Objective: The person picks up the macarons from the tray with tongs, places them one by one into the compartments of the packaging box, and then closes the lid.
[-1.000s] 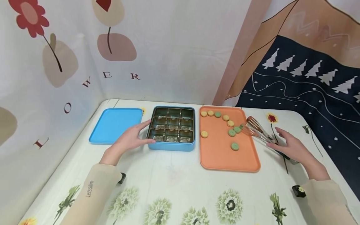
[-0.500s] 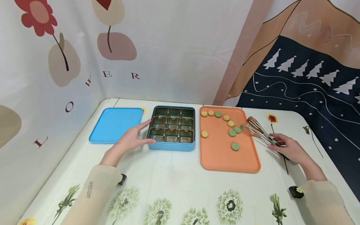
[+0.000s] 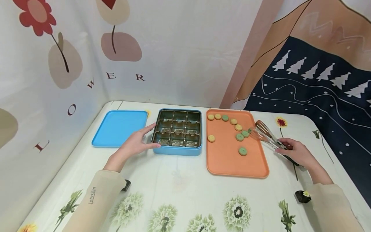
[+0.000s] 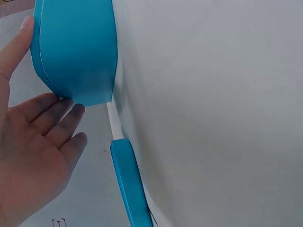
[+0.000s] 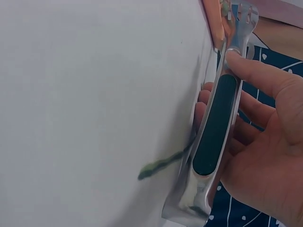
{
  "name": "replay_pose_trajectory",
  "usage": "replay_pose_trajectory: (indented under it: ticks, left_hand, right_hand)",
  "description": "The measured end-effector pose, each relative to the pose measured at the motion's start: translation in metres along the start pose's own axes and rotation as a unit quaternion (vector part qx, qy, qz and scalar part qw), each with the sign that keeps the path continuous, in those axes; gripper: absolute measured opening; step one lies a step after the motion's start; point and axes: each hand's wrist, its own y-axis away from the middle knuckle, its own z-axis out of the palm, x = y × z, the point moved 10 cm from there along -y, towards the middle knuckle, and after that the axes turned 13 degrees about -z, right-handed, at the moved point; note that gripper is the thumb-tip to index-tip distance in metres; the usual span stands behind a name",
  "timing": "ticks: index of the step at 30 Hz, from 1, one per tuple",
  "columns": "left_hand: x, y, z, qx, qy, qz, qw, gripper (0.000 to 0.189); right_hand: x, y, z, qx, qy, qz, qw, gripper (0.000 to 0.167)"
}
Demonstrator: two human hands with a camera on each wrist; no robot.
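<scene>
My left hand (image 3: 134,143) touches the left side of a blue box (image 3: 176,150), its thumb by the front corner. In the left wrist view, relaxed fingers (image 4: 61,127) meet the box's blue wall (image 4: 78,52). A brown plastic insert (image 3: 178,127) divides the box into several bare compartments. At the right, my right hand (image 3: 298,153) grips metal tongs (image 3: 273,140) around their handle; the dark green grip (image 5: 215,127) shows in the right wrist view. The tongs' heads stand apart over the right edge of an orange tray (image 3: 223,162).
Several yellow cookies (image 3: 211,138) and green cookies (image 3: 242,151) lie scattered on the tray, mostly in its back half. A blue lid (image 3: 120,129) lies flat left of the box. Patterned curtains (image 3: 185,58) stand behind the flower-printed tablecloth (image 3: 176,190).
My right hand has closed its spread fingers around the tongs' handle. The left hand keeps its place at the box; cookies, tray and lid have not moved.
</scene>
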Motion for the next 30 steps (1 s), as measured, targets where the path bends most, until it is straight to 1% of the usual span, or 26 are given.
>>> replay_pose_trajectory:
  ticks: [4, 10, 21, 30]
  left_hand:
    - [0.000, 0.000, 0.001, -0.001, 0.001, 0.001, 1.0000, 0.100]
    - [0.000, 0.001, 0.002, -0.002, 0.005, 0.002, 1.0000, 0.099]
    - [0.002, 0.002, 0.000, -0.005, 0.006, 0.002, 1.0000, 0.099]
    - [0.001, 0.003, 0.000, -0.007, 0.009, -0.002, 0.9999, 0.100]
  right_hand:
    - [0.001, -0.001, 0.001, 0.007, 0.000, -0.005, 1.0000, 0.057]
    - [-0.003, 0.002, -0.002, 0.019, 0.001, -0.020, 0.9996, 0.053]
    - [-0.012, 0.008, -0.006, 0.018, -0.005, -0.022, 0.9996, 0.056]
    - [-0.021, 0.015, -0.009, 0.025, -0.017, -0.047, 0.9984, 0.053]
